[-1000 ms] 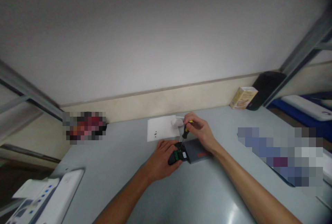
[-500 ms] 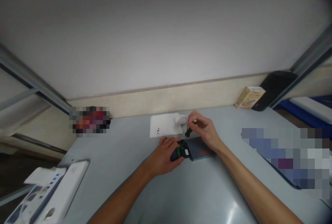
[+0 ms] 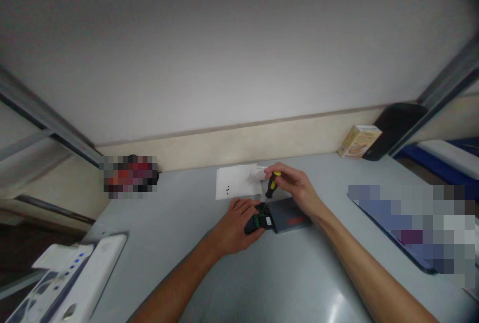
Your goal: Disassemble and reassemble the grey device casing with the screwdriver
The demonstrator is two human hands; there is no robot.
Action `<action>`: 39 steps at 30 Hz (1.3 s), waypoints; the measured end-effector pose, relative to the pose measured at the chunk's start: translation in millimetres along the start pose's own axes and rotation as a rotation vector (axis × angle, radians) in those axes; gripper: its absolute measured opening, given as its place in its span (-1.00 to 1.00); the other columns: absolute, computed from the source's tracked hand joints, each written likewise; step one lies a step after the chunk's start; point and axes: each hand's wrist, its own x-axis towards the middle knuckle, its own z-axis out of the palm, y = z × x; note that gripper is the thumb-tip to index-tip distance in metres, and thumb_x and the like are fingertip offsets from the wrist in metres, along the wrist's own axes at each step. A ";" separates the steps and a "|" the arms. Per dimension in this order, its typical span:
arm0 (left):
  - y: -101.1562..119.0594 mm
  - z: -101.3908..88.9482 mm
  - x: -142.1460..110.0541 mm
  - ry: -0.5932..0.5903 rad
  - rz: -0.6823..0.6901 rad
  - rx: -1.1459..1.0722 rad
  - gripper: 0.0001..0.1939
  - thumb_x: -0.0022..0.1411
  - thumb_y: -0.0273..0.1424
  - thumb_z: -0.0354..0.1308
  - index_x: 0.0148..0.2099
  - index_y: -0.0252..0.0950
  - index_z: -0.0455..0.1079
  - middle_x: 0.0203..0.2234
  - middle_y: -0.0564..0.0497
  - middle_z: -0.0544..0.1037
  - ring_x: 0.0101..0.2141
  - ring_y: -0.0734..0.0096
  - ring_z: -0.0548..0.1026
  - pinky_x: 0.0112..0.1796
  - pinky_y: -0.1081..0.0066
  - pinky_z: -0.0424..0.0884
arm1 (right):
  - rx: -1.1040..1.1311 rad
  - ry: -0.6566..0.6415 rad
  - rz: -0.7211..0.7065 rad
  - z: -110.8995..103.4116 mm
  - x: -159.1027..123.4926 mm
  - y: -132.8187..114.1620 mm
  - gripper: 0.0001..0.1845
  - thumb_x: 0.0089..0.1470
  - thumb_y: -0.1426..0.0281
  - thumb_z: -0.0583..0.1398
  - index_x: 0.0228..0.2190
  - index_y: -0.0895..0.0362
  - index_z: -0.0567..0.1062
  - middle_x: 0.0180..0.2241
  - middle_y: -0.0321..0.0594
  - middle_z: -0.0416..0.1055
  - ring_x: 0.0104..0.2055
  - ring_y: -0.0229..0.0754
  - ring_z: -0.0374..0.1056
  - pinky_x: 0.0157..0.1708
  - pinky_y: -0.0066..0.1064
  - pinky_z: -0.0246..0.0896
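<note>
My left hand (image 3: 236, 225) is closed around the left side of a small black electronic device (image 3: 266, 221) with an exposed green circuit board and a white label. Between the fingers of my right hand (image 3: 292, 182) is a black and yellow screwdriver (image 3: 271, 186), slanted with its tip down at the circuit board. Against the device's right side lies a flat dark grey case (image 3: 290, 212) with a red mark, partly under my right wrist. Just beyond my left hand, several tiny dark pieces, seemingly screws (image 3: 227, 189), rest on white paper (image 3: 235, 177).
A white object (image 3: 257, 173) sits on the paper's right side. At the back right stand a yellow box (image 3: 359, 141) and a black panel (image 3: 392, 128). White packaging (image 3: 101, 273) lies front left on the grey table (image 3: 168, 213). Blurred-out items lie left and right.
My right hand's fingers have shifted on the screwdriver, so more of its yellow handle shows. The left hand and the device stay nearly still.
</note>
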 end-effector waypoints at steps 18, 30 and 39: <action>-0.3 2.5 -0.6 0.019 0.023 0.036 -0.78 0.37 -0.27 0.17 0.01 -0.18 0.34 0.21 -0.09 0.43 0.19 0.16 0.37 0.21 0.06 0.18 | -0.007 0.043 -0.071 4.2 -0.2 0.7 -0.76 0.22 0.18 0.25 -0.34 0.07 0.58 -0.22 -0.16 0.44 -0.11 -0.06 0.36 -0.07 -0.24 0.24; 0.1 3.0 -0.5 0.003 0.005 0.023 -0.78 0.36 -0.28 0.18 0.01 -0.20 0.33 0.18 -0.12 0.46 0.21 0.14 0.37 0.22 0.03 0.18 | -0.010 0.071 -0.066 1.1 2.5 7.1 -0.77 0.26 0.20 0.21 -0.33 0.07 0.58 -0.14 -0.15 0.43 -0.02 -0.05 0.35 0.01 -0.23 0.20; 0.4 2.9 -0.6 0.001 0.004 0.040 -0.74 0.36 -0.28 0.18 0.05 -0.19 0.33 0.21 -0.12 0.43 0.21 0.14 0.36 0.23 0.02 0.16 | 0.066 0.038 0.004 0.4 0.7 7.2 -0.75 0.28 0.20 0.18 -0.20 0.06 0.59 -0.17 -0.16 0.52 -0.05 -0.04 0.39 0.00 -0.22 0.23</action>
